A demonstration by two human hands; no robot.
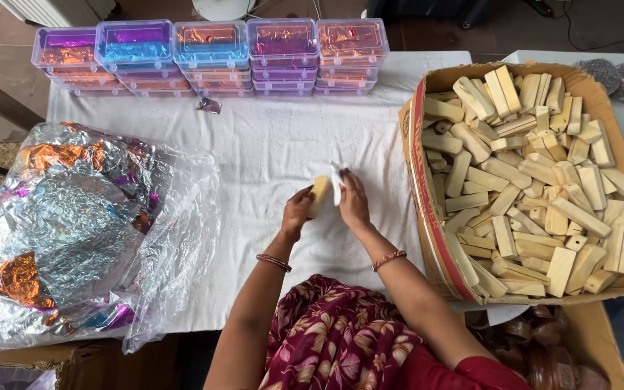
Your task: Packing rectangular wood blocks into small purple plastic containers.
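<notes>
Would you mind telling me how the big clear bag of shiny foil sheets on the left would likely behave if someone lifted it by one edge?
The clear plastic bag would probably sag and fold, since its film lies crumpled and limp. The foil sheets look thin and wrinkled, so the load seems light for its bulk. They may slide and spill, as the glossy layers sit loosely.
</notes>
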